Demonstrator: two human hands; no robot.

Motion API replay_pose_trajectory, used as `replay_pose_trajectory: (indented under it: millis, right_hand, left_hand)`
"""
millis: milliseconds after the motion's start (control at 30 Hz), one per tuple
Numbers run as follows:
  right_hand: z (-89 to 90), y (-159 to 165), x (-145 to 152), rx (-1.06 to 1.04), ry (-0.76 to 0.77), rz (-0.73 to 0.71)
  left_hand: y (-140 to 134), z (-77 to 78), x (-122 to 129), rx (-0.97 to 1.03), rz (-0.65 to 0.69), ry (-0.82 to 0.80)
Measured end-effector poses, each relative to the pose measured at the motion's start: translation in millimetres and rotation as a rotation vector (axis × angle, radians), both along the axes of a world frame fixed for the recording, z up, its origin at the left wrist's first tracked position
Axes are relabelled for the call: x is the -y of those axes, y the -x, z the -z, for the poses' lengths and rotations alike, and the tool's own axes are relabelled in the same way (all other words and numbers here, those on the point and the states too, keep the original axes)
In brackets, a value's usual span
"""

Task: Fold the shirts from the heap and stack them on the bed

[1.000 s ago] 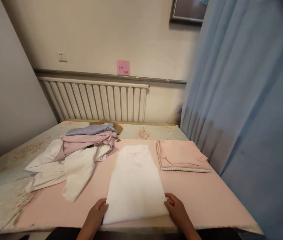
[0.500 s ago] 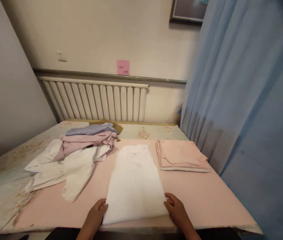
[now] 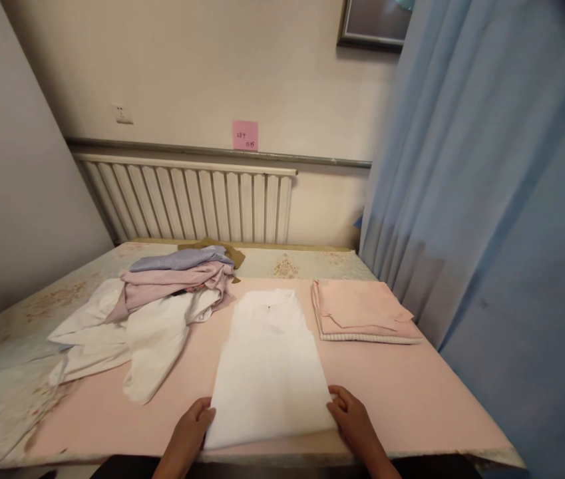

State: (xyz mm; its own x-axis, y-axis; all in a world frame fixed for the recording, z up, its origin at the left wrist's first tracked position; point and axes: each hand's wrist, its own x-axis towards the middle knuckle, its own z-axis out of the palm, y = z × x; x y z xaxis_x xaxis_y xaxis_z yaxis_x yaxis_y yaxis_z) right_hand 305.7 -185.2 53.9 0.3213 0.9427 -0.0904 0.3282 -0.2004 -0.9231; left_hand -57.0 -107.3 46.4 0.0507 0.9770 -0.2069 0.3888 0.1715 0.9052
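Cream wall [image 3: 187,73] behind, ribbed radiator [image 3: 192,203] against its left part; tabletop [image 3: 329,265] spread with floral cloth [image 3: 286,267], smooth pink cloth [image 3: 402,399] over that. Leftmost, a limp, creased heap: white garment [image 3: 155,356] trailing a sleeve-like end, dusty-pink garment [image 3: 175,279] above, blue-grey garment [image 3: 177,260] farther back, olive-brown cloth [image 3: 236,254] poking out behind. Next, left hand [image 3: 189,429]: fingers curled narrow on the near left edge of a white shirt [image 3: 272,379]. Shirt lies flat mid-tabletop on the pink cloth, thin fabric, folded near-rectangular, narrower neck end away, small dark mark there. Right hand [image 3: 357,422] pinches the opposite edge. No visible change in grip or shirt since a second ago; reads as a steady hold, edges kept straight. Farther right: squared, folded peach garment [image 3: 362,306] on a pale ribbed piece [image 3: 372,338]; blue curtain [image 3: 462,173] in soft pleats.
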Motion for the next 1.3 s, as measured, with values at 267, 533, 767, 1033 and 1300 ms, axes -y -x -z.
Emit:
replay_pose_trajectory:
  millis: [267,533,767,1033,1300]
  right_hand:
    - [-5.7,1.3,1.2,0.022,0.004,0.031]
    - [-5.8,1.7,1.0,0.027,0.013,0.038]
    - [0.3,-0.4,-0.3,0.033,-0.001,0.03]
    - [-2.8,0.4,0.6,0.034,-0.016,0.005]
    - [-6.7,0.3,1.0,0.063,-0.016,0.031]
  left_hand:
    - [-1.3,-3.8,0.2,-0.03,-0.009,0.016]
    - [-0.1,-2.8,0.8,-0.005,0.0,0.0]
    - [0.4,-0.3,-0.1,-0.001,-0.006,-0.001]
    - [-0.8,-4.3,1.2,-0.001,-0.008,0.002]
    - [-0.3,-2.8,1.2,0.005,-0.009,-0.002]
